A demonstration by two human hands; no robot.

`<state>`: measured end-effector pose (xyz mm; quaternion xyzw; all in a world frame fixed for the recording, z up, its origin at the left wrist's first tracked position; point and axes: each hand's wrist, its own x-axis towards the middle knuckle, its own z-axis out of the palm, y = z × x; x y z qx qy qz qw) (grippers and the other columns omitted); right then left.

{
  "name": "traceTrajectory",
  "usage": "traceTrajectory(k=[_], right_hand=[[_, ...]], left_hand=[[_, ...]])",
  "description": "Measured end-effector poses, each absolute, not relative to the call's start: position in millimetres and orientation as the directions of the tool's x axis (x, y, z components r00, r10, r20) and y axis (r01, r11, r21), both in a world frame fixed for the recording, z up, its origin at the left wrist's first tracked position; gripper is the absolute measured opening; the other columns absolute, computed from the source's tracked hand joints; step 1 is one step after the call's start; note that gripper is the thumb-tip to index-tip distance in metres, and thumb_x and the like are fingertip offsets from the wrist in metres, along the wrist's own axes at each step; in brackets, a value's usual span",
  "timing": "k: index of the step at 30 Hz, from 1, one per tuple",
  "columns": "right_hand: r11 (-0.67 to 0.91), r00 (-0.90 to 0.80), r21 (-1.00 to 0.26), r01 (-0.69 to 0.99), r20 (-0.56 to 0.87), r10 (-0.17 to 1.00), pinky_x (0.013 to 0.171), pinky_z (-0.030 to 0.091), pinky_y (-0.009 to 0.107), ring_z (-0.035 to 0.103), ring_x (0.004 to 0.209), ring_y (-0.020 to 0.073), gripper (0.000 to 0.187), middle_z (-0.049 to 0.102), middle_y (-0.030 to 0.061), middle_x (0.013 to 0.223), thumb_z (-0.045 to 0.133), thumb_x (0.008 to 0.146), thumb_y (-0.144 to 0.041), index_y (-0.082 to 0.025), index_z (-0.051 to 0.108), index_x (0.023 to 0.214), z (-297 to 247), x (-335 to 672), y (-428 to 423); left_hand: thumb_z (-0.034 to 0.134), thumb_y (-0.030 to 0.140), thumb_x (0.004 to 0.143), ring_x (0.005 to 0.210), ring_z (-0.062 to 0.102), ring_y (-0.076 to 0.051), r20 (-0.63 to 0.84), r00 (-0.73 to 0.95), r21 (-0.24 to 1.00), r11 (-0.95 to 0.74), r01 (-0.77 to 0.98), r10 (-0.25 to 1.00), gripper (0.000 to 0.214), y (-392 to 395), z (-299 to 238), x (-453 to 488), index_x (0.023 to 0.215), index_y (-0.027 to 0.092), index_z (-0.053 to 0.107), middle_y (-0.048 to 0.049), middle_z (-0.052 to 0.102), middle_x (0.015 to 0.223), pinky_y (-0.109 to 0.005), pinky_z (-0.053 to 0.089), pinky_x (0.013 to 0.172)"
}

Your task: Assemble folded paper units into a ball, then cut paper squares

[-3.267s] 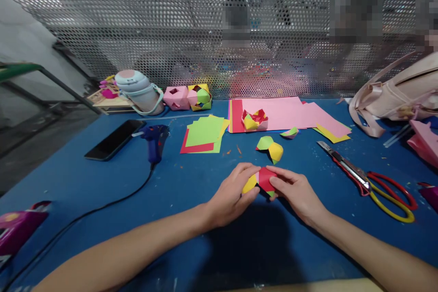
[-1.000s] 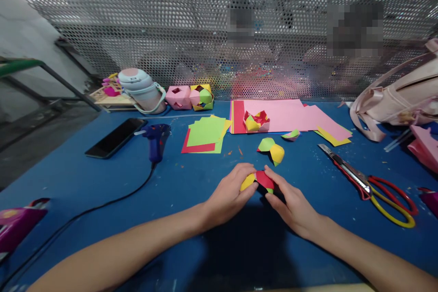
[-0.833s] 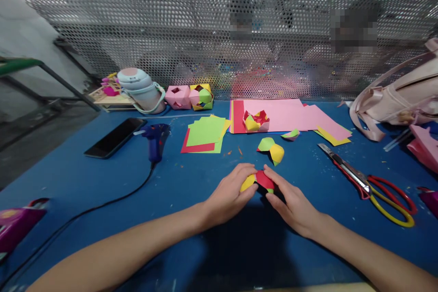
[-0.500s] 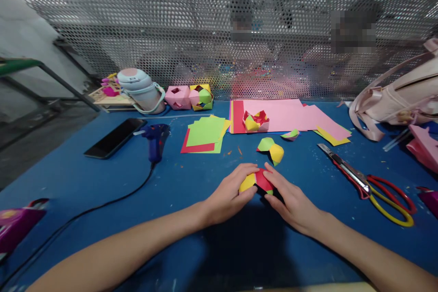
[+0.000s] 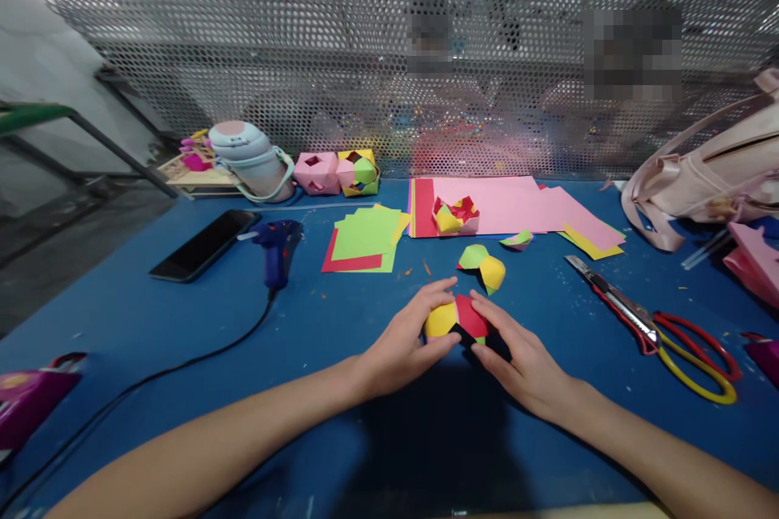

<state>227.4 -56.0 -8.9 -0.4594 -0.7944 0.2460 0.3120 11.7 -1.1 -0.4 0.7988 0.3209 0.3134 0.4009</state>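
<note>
Between my two hands, low over the blue table, is a folded paper piece with yellow, red and green faces. My left hand is closed around its yellow side, thumb in front and fingers over the top. On the red side, my right hand grips it with thumb below and fingers above. Just beyond lies a folded green-and-yellow paper piece. A small green-and-pink folded unit rests behind it. Farther back, an open ring of folded paper sits on pink sheets.
Left of my hands are green paper squares, a blue glue gun with its cord, a phone and a bottle. A box cutter and scissors lie right. Perforated metal screen stands behind.
My left fingers have lifted slightly and shifted on the yellow side. The folded paper piece stays between both hands, nearly in the same place.
</note>
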Motion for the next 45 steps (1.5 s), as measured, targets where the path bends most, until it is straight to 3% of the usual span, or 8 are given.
traceTrajectory(k=[10, 18, 30, 33, 36, 41, 45], right_hand=[[0.571, -0.433, -0.572, 0.589, 0.373, 0.821, 0.109, 0.04, 0.043, 0.039, 0.137, 0.0225, 0.057, 0.036, 0.0119, 0.152, 0.044, 0.097, -0.028, -0.023, 0.025, 0.15, -8.3, 227.2, -55.1], [0.558, -0.415, -0.588, 0.586, 0.374, 0.83, 0.11, 0.039, 0.044, 0.037, 0.138, 0.0235, 0.068, 0.038, 0.0147, 0.15, 0.053, 0.091, -0.025, -0.021, 0.021, 0.151, -10.2, 225.7, -55.5], [0.486, -0.4, -0.63, 0.606, 0.288, 0.87, 0.11, 0.039, 0.043, 0.041, 0.136, 0.0222, 0.057, 0.043, 0.0152, 0.147, 0.049, 0.094, -0.031, -0.019, 0.031, 0.147, -6.5, 228.6, -54.0], [0.424, -0.351, -0.673, 0.606, 0.252, 0.902, 0.109, 0.04, 0.045, 0.043, 0.134, 0.0245, 0.056, 0.045, 0.0158, 0.145, 0.05, 0.092, -0.034, -0.017, 0.036, 0.144, -4.9, 227.4, -52.9], [0.278, -0.26, -0.766, 0.58, 0.149, 0.954, 0.104, 0.045, 0.044, 0.055, 0.123, 0.0258, 0.055, 0.055, 0.0151, 0.136, 0.053, 0.09, -0.037, -0.016, 0.041, 0.14, 0.3, 225.4, -51.2], [0.0, -0.205, -0.955, 0.297, -0.064, 0.977, 0.089, 0.054, 0.037, 0.067, 0.098, 0.0209, 0.053, 0.067, 0.0095, 0.112, 0.057, 0.086, -0.039, -0.019, 0.043, 0.133, 5.9, 223.6, -48.7], [0.002, -0.231, -0.968, 0.25, -0.058, 0.971, 0.085, 0.053, 0.033, 0.067, 0.093, 0.0183, 0.052, 0.067, 0.0072, 0.106, 0.056, 0.087, -0.039, -0.019, 0.043, 0.133, 7.0, 224.4, -47.9]], left_hand=[[0.054, 0.031, 0.09, 0.138, 0.037, -0.025, 0.207, 0.677, 0.834, -0.489, 0.256, 0.707, 0.04, 1.6, -5.1, 10.1, 0.128, 0.02, 0.045, -0.0163, 0.039, 0.147, -0.048, 0.032, 0.113], [0.053, 0.034, 0.09, 0.136, 0.039, -0.024, 0.161, 0.631, 0.869, -0.412, 0.274, 0.759, 0.038, 0.7, -1.0, 11.5, 0.125, 0.019, 0.046, -0.0152, 0.041, 0.145, -0.045, 0.032, 0.113], [0.053, 0.034, 0.089, 0.136, 0.039, -0.025, 0.139, 0.64, 0.891, -0.377, 0.252, 0.756, 0.036, 0.5, 3.2, 10.9, 0.122, 0.02, 0.046, -0.014, 0.042, 0.146, -0.046, 0.03, 0.114], [0.055, 0.036, 0.088, 0.136, 0.039, -0.026, 0.11, 0.644, 0.891, -0.362, 0.273, 0.757, 0.041, 2.5, 3.7, 11.2, 0.124, 0.019, 0.046, -0.0139, 0.042, 0.145, -0.045, 0.03, 0.114], [0.055, 0.04, 0.087, 0.133, 0.043, -0.027, 0.08, 0.625, 0.904, -0.32, 0.282, 0.776, 0.048, 4.3, 5.5, 10.8, 0.13, 0.019, 0.044, -0.0134, 0.046, 0.143, -0.044, 0.033, 0.112], [0.05, 0.04, 0.091, 0.112, 0.058, -0.025, 0.032, 0.587, 0.945, -0.216, 0.247, 0.809, 0.048, 5.1, 9.6, 10.6, 0.132, 0.018, 0.042, -0.0124, 0.057, 0.128, -0.039, 0.048, 0.096], [0.054, 0.035, 0.089, 0.116, 0.056, -0.024, 0.088, 0.587, 0.925, -0.285, 0.252, 0.805, 0.046, 6.0, 7.9, 10.5, 0.13, 0.018, 0.044, -0.0126, 0.054, 0.131, -0.039, 0.047, 0.097]])
